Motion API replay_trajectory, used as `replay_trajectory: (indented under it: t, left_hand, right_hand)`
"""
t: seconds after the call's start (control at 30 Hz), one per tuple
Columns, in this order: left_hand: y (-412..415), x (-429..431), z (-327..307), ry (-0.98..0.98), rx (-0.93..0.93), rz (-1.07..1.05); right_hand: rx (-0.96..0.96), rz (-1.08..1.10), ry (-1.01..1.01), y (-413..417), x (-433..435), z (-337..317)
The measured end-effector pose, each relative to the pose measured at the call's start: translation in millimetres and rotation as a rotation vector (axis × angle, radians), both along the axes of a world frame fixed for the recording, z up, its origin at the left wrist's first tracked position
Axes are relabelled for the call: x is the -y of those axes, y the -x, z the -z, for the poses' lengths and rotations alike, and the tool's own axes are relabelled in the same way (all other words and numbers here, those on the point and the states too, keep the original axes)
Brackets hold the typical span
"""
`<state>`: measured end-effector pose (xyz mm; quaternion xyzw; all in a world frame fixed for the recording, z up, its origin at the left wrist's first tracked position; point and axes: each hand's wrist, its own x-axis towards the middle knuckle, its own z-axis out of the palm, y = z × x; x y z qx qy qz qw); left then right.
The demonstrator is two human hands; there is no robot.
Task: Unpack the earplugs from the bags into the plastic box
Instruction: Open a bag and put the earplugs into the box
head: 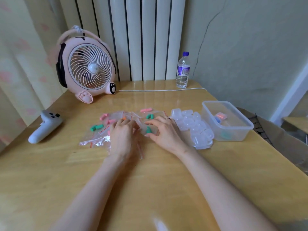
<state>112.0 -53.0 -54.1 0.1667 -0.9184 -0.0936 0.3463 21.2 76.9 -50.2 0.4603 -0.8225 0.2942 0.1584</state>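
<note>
Left hand (122,132) and right hand (165,130) pinching zip bag (141,125) at frame centre, green earplug (148,130) inside; plastic box (233,134) at right, apart; risk of earplug flicking onto table (150,180) on abrupt seal opening.

Pink and green earplugs (96,127) in clear zip bags (93,141), left of upright plastic box (233,134).
</note>
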Motion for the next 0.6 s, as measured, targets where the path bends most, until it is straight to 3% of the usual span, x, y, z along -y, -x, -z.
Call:
replay_trajectory:
  t: [0.23, 0.3, 0.4, 0.47, 0.6]
  left_hand:
    - [-10.6, -15.8, -23.0, -0.137, -0.251, 0.176]
    - [-11.1, -18.9, -25.9, -0.344, -0.312, 0.226]
    - [-11.1, -23.3, -31.6, -0.873, -0.361, 0.328]
    - [-12.7, -24.7, -33.7, -1.137, -0.41, 0.4]
    - [-15.9, -25.0, -35.3, -1.09, -0.388, 0.434]
  right_hand:
    - [0.133, -0.121, 0.191, -2.5, -1.7, -10.8]
    - [0.254, -0.141, 0.324, -2.2, -3.5, -13.4]
    - [0.652, -0.199, 0.502, -5.2, -8.5, -22.9]
    - [0.784, -0.263, 0.521, -5.2, -11.8, -28.9]
    - [0.867, -0.381, 0.488, -4.6, -13.1, -31.5]
